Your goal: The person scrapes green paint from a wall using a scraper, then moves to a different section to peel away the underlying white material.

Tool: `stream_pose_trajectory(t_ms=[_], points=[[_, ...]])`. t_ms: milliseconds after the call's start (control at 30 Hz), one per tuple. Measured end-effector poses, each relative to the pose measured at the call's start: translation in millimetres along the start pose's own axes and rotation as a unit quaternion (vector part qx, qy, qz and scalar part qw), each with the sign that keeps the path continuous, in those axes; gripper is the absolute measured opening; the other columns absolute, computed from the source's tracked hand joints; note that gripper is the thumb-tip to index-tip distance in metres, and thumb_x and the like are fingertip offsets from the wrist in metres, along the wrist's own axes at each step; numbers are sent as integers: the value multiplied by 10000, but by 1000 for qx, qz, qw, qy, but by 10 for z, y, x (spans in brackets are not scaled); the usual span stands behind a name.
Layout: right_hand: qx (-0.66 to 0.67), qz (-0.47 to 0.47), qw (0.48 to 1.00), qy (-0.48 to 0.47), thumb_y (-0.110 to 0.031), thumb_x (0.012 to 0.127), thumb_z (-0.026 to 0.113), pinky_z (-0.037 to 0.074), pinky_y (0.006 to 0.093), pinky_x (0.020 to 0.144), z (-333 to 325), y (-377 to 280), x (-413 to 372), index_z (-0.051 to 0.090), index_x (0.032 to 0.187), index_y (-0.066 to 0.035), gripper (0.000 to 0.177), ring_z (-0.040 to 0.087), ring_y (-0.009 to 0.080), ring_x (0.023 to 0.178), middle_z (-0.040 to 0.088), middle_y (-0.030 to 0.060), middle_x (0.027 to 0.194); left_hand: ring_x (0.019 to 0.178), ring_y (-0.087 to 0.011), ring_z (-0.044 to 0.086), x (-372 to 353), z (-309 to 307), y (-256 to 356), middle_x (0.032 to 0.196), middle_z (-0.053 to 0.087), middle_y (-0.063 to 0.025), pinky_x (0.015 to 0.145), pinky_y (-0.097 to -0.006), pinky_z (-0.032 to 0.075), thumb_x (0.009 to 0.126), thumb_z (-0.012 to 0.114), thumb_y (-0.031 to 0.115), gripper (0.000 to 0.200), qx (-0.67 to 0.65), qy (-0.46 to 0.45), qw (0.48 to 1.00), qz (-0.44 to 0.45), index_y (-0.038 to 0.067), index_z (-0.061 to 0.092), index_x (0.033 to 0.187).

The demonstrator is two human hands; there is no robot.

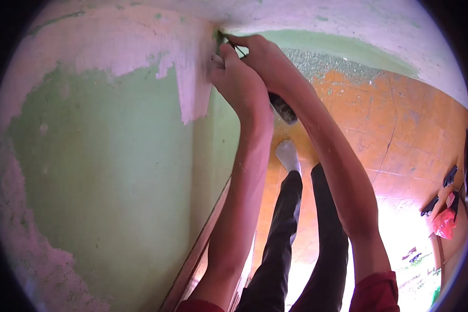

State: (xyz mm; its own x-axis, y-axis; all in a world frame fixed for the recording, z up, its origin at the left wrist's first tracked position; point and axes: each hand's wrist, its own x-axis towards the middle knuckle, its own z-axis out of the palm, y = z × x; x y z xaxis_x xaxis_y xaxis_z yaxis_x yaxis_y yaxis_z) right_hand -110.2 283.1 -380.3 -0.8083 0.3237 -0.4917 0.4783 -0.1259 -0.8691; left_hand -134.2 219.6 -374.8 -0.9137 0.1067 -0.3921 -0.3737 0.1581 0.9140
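Observation:
Both my hands are raised together at the corner where the walls meet the upper surface. My left hand [234,78] is closed, its thumb against curled fingers, with a small pale-grey edge [217,61] of some item showing between them. My right hand [260,52] lies just beside and over it, fingers closed and pointing into the corner; a thin dark line shows under them, but I cannot make out what it grips. Scraped patches of green paint and pale plaster cover the wall [114,156] near my left hand. Below my right wrist, a dark, rounded, elongated object [283,108] shows partly.
Under me is an orange tiled floor [359,119], with pale flakes [327,65] scattered along the wall. My white-socked foot [287,155] stands there. A wooden edge [208,234] runs beside my left arm. At the right lie a red plastic bag [444,223] and dark items [430,206].

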Motion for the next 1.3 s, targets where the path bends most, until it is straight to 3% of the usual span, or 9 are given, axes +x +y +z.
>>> stream_pose_trajectory(t_ms=[167, 267, 433, 567, 700, 900, 1033, 1100, 1300], points=[[-84, -142, 984, 70, -142, 837, 619, 523, 408, 652, 186, -75, -332, 553, 1329, -54, 503, 690, 291, 684, 682, 241, 805, 785, -150, 588, -435, -108, 184, 959, 627, -109, 685, -309, 469, 1011, 436, 289, 425, -214, 44, 975, -45, -94, 598, 1095], [-62, -18, 998, 18, -205, 897, 536, 527, 483, 705, 22, -6, -33, 611, 1203, 6, 380, 649, 460, 795, 661, 290, 868, 806, -155, 593, -162, 25, 72, 953, 631, -103, 707, -319, 476, 1015, 419, 261, 414, -45, 30, 998, 11, -97, 598, 1120], [-147, -86, 984, 52, -287, 887, 563, 504, 504, 680, 359, 962, -216, 573, 1242, -20, 444, 647, 445, 837, 658, 281, 895, 828, -133, 595, -314, -431, -578, 930, 625, -78, 726, -298, 482, 1003, 464, 275, 350, 139, -43, 987, -64, -39, 617, 1022], [9, 166, 977, -136, -220, 826, 580, 504, 459, 743, 356, 1252, -943, 500, 1314, -19, 534, 645, 415, 829, 650, 262, 933, 722, -118, 580, -683, -997, -1150, 855, 625, -57, 625, -284, 464, 982, 513, 378, 398, 226, -149, 925, -267, -2, 632, 973], [-7, 148, 968, -200, -194, 792, 582, 497, 436, 735, 362, 1430, -1184, 441, 1386, -44, 629, 645, 377, 786, 647, 242, 901, 689, -127, 590, -779, -1037, -1270, 830, 628, -42, 612, -287, 464, 971, 532, 399, 407, 206, -133, 906, -345, 7, 639, 940], [41, -50, 997, 33, -122, 821, 556, 478, 445, 714, 277, 415, -997, 440, 1396, -84, 588, 605, 428, 733, 622, 266, 873, 718, -231, 644, -356, -369, -101, 890, 664, -174, 698, -369, 493, 1029, 412, 267, 399, 123, -49, 991, 3, -107, 543, 1083], [61, -105, 989, 81, -134, 872, 548, 472, 446, 699, 288, 238, -838, 458, 1381, -91, 518, 570, 450, 726, 616, 282, 870, 780, -116, 644, -227, -338, 118, 1045, 684, -134, 706, -291, 501, 1040, 407, 259, 390, 167, -80, 982, -49, -81, 549, 1170], [49, -99, 992, 65, -138, 877, 550, 475, 439, 706, 162, 216, -752, 484, 1359, -90, 490, 584, 435, 739, 628, 272, 880, 815, -107, 613, -184, -395, 135, 1011, 672, -116, 731, -271, 487, 1040, 406, 254, 378, 224, -152, 963, 9, -67, 545, 1182], [45, -97, 994, -11, -158, 869, 580, 488, 370, 756, -127, 198, -556, 568, 1281, -77, 420, 626, 294, 760, 682, 195, 930, 777, -110, 568, -253, -121, 197, 829, 603, -55, 692, -301, 455, 1037, 401, 228, 350, 216, -83, 973, -8, -63, 570, 1132]])
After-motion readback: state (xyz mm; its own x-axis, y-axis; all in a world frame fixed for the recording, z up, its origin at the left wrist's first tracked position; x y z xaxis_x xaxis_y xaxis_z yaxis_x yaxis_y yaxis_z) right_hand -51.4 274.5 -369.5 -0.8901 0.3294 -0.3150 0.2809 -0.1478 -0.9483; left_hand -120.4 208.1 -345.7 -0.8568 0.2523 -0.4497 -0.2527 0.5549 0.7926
